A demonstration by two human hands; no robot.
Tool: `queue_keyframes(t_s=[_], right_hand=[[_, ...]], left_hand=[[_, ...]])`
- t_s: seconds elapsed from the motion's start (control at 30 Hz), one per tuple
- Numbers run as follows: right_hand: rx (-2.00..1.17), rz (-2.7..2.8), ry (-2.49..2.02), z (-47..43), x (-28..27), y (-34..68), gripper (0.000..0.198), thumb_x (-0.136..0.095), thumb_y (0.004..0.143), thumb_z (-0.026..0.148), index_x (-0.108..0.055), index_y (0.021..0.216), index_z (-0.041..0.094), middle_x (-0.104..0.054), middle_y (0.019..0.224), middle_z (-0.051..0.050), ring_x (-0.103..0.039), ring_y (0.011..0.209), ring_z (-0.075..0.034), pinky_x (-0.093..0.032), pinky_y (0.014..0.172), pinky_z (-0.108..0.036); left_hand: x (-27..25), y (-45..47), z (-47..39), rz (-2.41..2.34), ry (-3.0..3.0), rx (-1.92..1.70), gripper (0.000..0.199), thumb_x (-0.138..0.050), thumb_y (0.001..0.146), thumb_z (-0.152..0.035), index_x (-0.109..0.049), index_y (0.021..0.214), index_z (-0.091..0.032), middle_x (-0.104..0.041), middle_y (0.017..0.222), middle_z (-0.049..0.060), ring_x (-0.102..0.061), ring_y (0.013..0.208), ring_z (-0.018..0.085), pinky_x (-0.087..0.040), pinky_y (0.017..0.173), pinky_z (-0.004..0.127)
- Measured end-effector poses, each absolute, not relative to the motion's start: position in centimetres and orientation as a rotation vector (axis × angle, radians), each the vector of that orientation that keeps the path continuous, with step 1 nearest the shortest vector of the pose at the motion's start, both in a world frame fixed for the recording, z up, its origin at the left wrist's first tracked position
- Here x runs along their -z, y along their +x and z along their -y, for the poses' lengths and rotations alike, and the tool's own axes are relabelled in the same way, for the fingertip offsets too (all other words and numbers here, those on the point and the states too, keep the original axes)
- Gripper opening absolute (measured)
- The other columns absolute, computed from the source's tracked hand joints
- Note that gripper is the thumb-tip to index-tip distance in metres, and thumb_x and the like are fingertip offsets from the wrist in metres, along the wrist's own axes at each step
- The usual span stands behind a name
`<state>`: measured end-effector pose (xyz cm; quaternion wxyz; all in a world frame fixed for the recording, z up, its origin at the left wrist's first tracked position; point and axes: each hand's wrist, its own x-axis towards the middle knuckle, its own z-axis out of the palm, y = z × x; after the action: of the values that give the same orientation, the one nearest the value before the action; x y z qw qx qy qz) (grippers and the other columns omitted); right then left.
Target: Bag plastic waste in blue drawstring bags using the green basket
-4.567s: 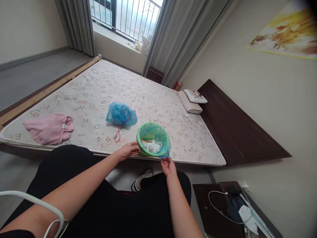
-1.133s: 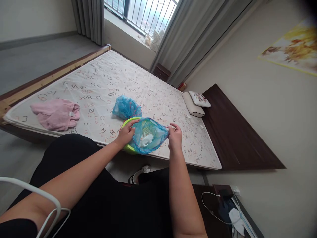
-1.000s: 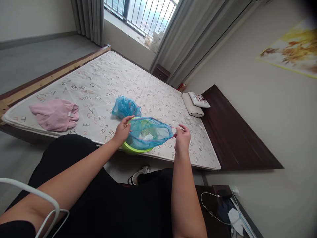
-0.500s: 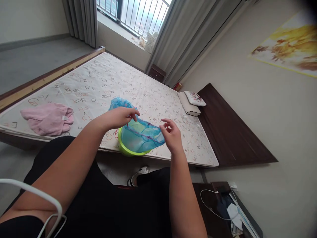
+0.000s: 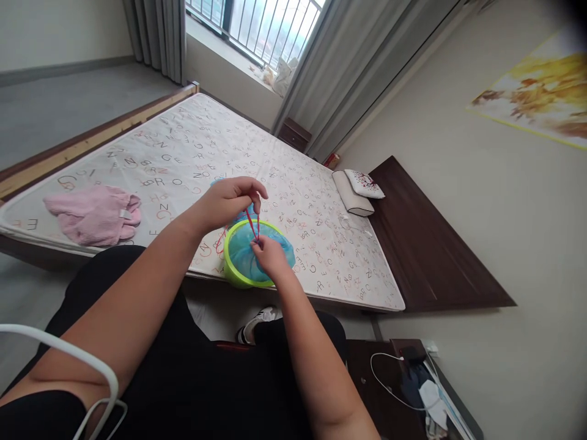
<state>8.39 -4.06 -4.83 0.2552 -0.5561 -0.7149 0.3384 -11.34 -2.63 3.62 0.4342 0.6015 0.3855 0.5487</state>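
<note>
My left hand (image 5: 236, 198) pinches a red drawstring (image 5: 253, 226) and holds it up in a narrow loop above the bin. Below it, my right hand (image 5: 269, 253) closes on the gathered neck of a blue plastic garbage bag (image 5: 243, 253), where the string comes out. The bag sits inside a lime-green bin (image 5: 233, 274) at the near edge of the mattress, and part of it bulges out on the right. More blue plastic (image 5: 243, 214) shows behind the bin, partly hidden by my left hand.
A bare mattress (image 5: 183, 140) printed with letters spreads out ahead. On its left lies a folded pink cloth (image 5: 94, 214); pillows (image 5: 353, 192) rest by the dark headboard (image 5: 440, 244). A nightstand (image 5: 367, 373) with a white cable stands at lower right.
The bag's mouth, held wide between both hands before, is now drawn together. My right hand has moved left to the neck, and my left hand has pulled the red string up.
</note>
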Motion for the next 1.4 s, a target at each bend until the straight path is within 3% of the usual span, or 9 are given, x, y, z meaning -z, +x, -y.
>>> queue_keyframes(t_s=[0.17, 0.27, 0.4, 0.5, 0.67, 0.97, 1.13, 1.27, 1.4], right_hand=[[-1.238, 1.506, -1.290, 3.4, 1.6, 10.9, 0.058, -0.074, 0.083, 0.045, -0.057, 0.135, 0.027, -0.047, 0.066, 0.010, -0.042, 0.053, -0.010, -0.037, 0.052, -0.022], [-1.255, 1.261, -1.124, 3.5, -1.9, 11.5, 0.051, -0.067, 0.087, 0.042, -0.054, 0.133, 0.025, -0.044, 0.062, 0.011, -0.039, 0.049, -0.009, -0.036, 0.049, -0.022], [-1.272, 1.224, -1.003, 4.4, -5.1, 10.9, 0.038, -0.062, 0.088, 0.039, -0.058, 0.123, 0.026, -0.047, 0.065, 0.009, -0.044, 0.053, -0.010, -0.040, 0.051, -0.023], [-1.254, 1.265, -0.982, 5.2, -6.0, 10.3, 0.035, -0.060, 0.089, 0.040, -0.059, 0.121, 0.026, -0.047, 0.065, 0.008, -0.044, 0.053, -0.010, -0.042, 0.052, -0.024], [-1.090, 1.161, -0.911, 5.7, -7.1, 11.7, 0.026, -0.062, 0.087, 0.033, -0.059, 0.112, 0.028, -0.040, 0.063, 0.010, -0.035, 0.049, -0.008, -0.032, 0.046, -0.022], [-0.966, 1.012, -1.104, 5.9, -6.5, 16.8, 0.024, -0.068, 0.080, 0.032, -0.061, 0.101, 0.022, -0.040, 0.058, 0.011, -0.025, 0.044, -0.005, -0.016, 0.042, -0.019], [-0.908, 1.026, -1.191, 6.4, -4.9, 17.6, 0.025, -0.069, 0.082, 0.036, -0.062, 0.102, 0.022, -0.038, 0.060, 0.011, -0.026, 0.046, -0.005, -0.019, 0.042, -0.019], [-0.846, 1.364, -1.253, 7.3, -4.8, 16.4, 0.045, -0.069, 0.087, 0.035, -0.062, 0.131, 0.028, -0.048, 0.070, 0.007, -0.038, 0.054, -0.009, -0.033, 0.048, -0.023], [-0.839, 1.881, -1.254, 8.2, -5.8, 14.0, 0.077, -0.063, 0.090, 0.024, -0.037, 0.161, 0.037, -0.058, 0.075, 0.005, -0.049, 0.063, -0.013, -0.044, 0.061, -0.028]], left_hand=[[-1.8, -11.4, 2.1, -0.909, 1.405, -1.468, 0.030, -0.059, 0.082, -0.012, -0.071, 0.110, -0.017, -0.075, 0.093, 0.005, -0.073, 0.096, 0.024, -0.060, 0.087, 0.040], [-0.8, -9.2, 2.7, -0.818, 1.482, -1.413, 0.034, -0.066, 0.087, -0.023, -0.069, 0.121, -0.020, -0.073, 0.123, 0.010, -0.069, 0.112, 0.025, -0.057, 0.098, 0.043], [0.4, -4.9, 4.2, -0.734, 1.669, -1.363, 0.082, -0.079, 0.081, -0.031, -0.044, 0.156, -0.028, -0.058, 0.150, 0.013, -0.066, 0.117, 0.026, -0.054, 0.103, 0.043], [1.8, -2.1, 4.8, -0.793, 1.781, -1.298, 0.091, -0.081, 0.080, -0.031, -0.038, 0.160, -0.024, -0.068, 0.130, 0.012, -0.067, 0.109, 0.026, -0.055, 0.095, 0.039], [4.7, -1.0, 4.1, -1.012, 1.877, -1.058, 0.058, -0.067, 0.090, -0.028, -0.058, 0.147, -0.022, -0.076, 0.099, 0.007, -0.071, 0.091, 0.026, -0.055, 0.085, 0.037], [4.5, -4.5, 1.8, -0.739, 1.354, -1.140, 0.045, -0.072, 0.087, -0.042, -0.067, 0.127, -0.022, -0.081, 0.099, 0.007, -0.073, 0.081, 0.019, -0.058, 0.076, 0.034], [1.9, -8.0, 1.6, -1.105, 1.480, -1.093, 0.030, -0.067, 0.089, -0.050, -0.070, 0.091, -0.020, -0.073, 0.074, 0.003, -0.061, 0.057, 0.015, -0.050, 0.059, 0.030], [-2.1, -9.1, 3.6, -1.148, 1.884, -0.736, 0.037, -0.059, 0.094, -0.054, -0.069, 0.084, -0.020, -0.065, 0.065, 0.001, -0.059, 0.060, 0.016, -0.042, 0.062, 0.029], [-4.5, -7.6, 6.4, -1.051, 2.213, -0.473, 0.034, -0.058, 0.094, -0.051, -0.071, 0.083, -0.021, -0.064, 0.065, 0.002, -0.055, 0.061, 0.018, -0.036, 0.062, 0.031]])
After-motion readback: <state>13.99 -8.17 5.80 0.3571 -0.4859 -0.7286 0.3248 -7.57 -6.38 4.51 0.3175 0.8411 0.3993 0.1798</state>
